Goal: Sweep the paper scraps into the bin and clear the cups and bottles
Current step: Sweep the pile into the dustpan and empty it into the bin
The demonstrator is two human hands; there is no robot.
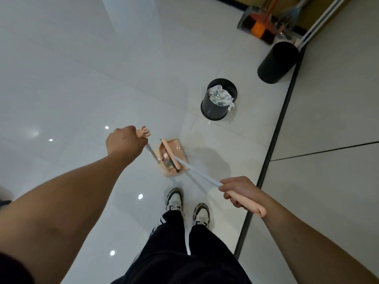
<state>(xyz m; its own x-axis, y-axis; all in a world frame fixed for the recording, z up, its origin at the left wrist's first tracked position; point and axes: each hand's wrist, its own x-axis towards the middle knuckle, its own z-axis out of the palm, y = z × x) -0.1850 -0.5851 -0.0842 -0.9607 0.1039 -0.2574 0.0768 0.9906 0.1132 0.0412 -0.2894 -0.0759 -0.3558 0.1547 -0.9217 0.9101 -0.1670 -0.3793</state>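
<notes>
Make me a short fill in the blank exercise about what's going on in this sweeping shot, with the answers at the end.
1. The left hand holds the handle of the pink ____.
2. The right hand holds the pink grip of the ____.
3. The open black bin holds crumpled ____.
4. The dustpan rests on the ____.

Answers: dustpan; broom; paper; floor

Person, bare forearms, dark trousers.
Left hand (125,141) and right hand (239,191) ungloved; black trousers (184,253) with white side stripes; white-and-black trainers (174,198).
</notes>
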